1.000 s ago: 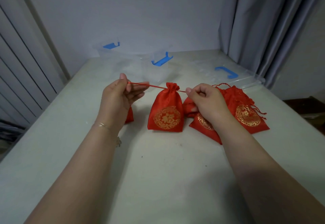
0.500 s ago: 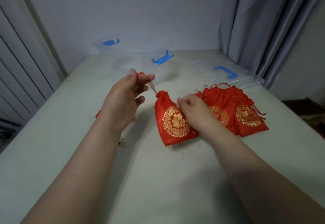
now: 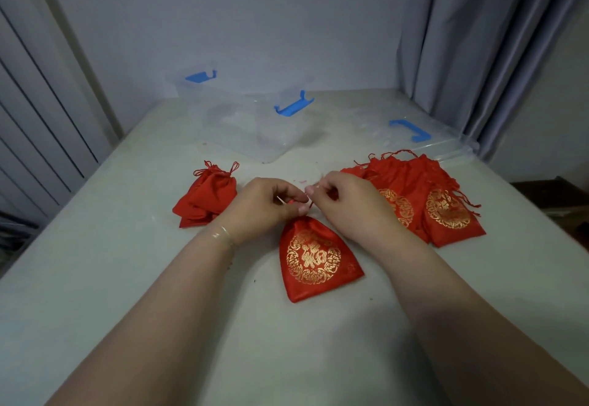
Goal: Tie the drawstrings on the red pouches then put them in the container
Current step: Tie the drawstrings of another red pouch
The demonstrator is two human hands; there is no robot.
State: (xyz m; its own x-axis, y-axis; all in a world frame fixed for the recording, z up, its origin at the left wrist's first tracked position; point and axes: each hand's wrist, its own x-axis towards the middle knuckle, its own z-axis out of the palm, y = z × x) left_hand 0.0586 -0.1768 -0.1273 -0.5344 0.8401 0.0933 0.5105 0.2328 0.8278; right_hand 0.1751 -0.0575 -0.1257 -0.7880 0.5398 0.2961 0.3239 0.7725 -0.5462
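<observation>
**Two hands work at the top of a red pouch**

Lying flat on the tabletop (image 3: 127, 278) is a red pouch (image 3: 315, 262) with a gold pattern, right in the middle. The left hand (image 3: 264, 205) and the right hand (image 3: 347, 201) meet at its gathered top, and both pinch the thin red drawstring (image 3: 290, 202) (it is mostly hidden by fingers). More red pouches sit in a left pile (image 3: 207, 197) and a right pile (image 3: 424, 201). The clear container (image 3: 255, 119) stands behind them.
</observation>
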